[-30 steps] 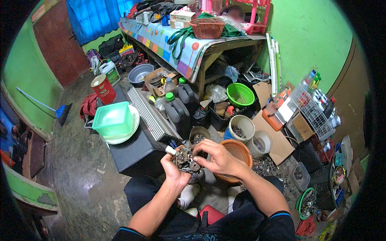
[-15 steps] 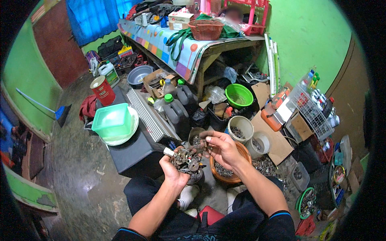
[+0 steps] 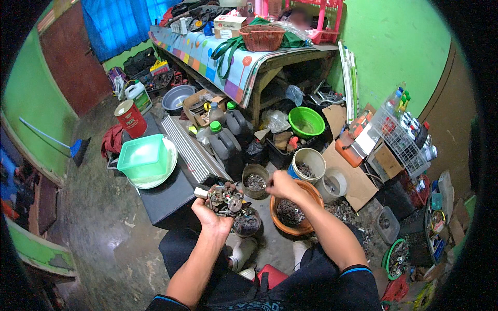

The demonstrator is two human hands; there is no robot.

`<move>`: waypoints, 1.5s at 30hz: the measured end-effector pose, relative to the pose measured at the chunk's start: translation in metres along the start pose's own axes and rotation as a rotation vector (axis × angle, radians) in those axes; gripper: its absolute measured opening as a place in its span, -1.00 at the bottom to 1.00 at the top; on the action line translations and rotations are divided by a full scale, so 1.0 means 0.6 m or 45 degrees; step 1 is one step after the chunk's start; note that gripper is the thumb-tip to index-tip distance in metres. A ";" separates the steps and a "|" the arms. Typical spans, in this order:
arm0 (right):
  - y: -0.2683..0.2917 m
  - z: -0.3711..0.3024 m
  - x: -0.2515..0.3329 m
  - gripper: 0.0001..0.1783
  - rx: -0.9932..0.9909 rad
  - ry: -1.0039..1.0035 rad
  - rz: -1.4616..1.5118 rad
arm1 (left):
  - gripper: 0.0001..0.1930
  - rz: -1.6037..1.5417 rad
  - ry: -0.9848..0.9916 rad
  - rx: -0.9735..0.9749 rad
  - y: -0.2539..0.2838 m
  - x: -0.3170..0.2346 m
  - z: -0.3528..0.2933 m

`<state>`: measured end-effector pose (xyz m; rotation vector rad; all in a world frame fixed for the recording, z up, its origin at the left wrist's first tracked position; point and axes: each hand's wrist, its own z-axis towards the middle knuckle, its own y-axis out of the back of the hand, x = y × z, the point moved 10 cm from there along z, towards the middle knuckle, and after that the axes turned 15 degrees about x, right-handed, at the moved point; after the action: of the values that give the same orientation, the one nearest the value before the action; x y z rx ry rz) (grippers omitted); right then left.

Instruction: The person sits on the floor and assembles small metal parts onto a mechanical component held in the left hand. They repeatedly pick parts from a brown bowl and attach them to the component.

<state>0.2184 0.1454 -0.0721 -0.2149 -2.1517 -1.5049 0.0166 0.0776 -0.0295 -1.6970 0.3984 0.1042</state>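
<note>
My left hand (image 3: 211,220) cups a heap of dirty metal hardware (image 3: 226,199), with bolts, washers and nuts among it, and a white cylindrical piece at its left edge. Below the heap is a round container (image 3: 247,226) of dark small parts. My right hand (image 3: 286,185) has its fingers drawn together above the gap between a grey-brown tub (image 3: 255,195) and an orange-brown bowl (image 3: 296,231). Whatever its fingertips may hold is hidden. Small metal pieces lie in both of these vessels.
A white bucket (image 3: 317,156) and a pale tub (image 3: 340,191) stand beyond the bowl, with loose screws (image 3: 341,211) on the floor. At left, a black box (image 3: 161,207) carries a green plastic container (image 3: 142,155). Dark jerrycans (image 3: 226,151) and a green basin (image 3: 320,128) stand ahead.
My right hand has moved from beside the heap to the right, and its fingers have drawn in. My left hand, still holding the heap, has shifted slightly left.
</note>
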 end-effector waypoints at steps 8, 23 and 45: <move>0.114 -0.052 0.075 -0.78 -0.472 0.192 0.171 | -0.71 -0.030 0.025 -0.026 0.015 0.009 -0.002; 0.110 -0.178 0.274 -0.65 -0.128 0.866 0.438 | -0.62 0.144 0.036 0.043 0.016 0.025 -0.006; 0.138 -0.148 0.192 -0.83 -0.176 0.635 0.788 | -0.65 -0.031 0.166 0.089 -0.003 0.043 -0.011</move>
<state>0.1800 0.0779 0.0761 -0.4515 -1.4133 -1.1793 0.0403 0.0661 -0.0343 -1.6442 0.4727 -0.0382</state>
